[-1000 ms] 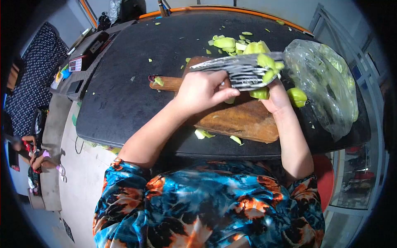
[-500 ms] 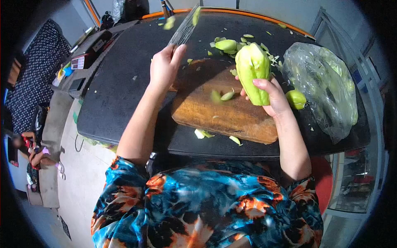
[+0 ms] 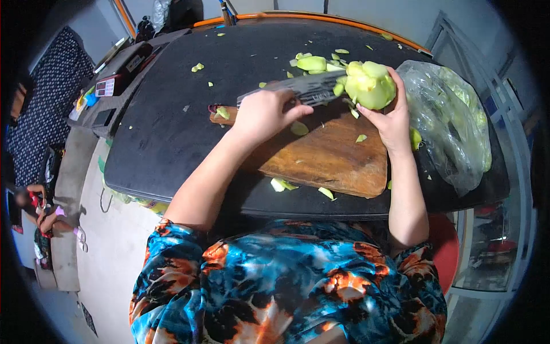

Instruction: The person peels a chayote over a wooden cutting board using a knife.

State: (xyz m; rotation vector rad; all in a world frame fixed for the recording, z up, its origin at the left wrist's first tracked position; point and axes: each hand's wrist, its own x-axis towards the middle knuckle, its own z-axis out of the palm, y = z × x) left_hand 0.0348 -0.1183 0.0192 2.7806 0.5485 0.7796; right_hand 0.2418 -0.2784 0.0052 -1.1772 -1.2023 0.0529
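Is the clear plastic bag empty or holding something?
Holding something: pale green shapes show through the clear plastic bag, mostly along its right side. How full it is, I cannot tell.

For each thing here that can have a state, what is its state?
Left hand: closed on the knife.
Knife: held, blade near the green fruit; contact unclear.
Right hand: holding the green fruit.
Green fruit: held up, partly peeled.
Cutting board: lying flat, scraps on it.
Plastic bag: holding green things; opening unclear.
Table: strewn with scraps.
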